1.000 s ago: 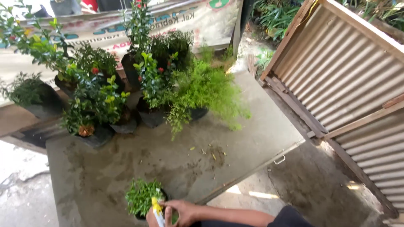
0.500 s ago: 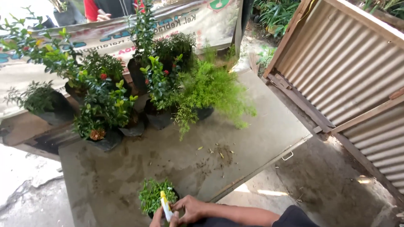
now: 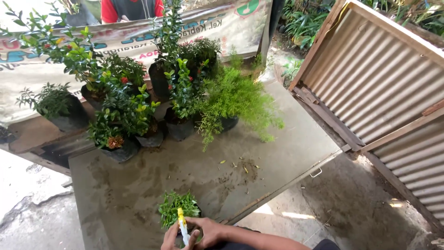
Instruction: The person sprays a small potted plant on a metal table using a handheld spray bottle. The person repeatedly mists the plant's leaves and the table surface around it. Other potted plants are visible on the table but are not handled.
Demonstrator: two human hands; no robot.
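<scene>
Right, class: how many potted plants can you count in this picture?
About 8. One small leafy potted plant sits near the hands; one dark-potted plant stands far left; roughly six crowd together in the potted plant cluster at the table's back. Overlapping foliage may hide more.

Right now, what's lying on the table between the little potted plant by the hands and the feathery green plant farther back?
In the head view, only bare tabletop with scattered soil crumbs separates the small potted plant from the feathery plant.
</scene>
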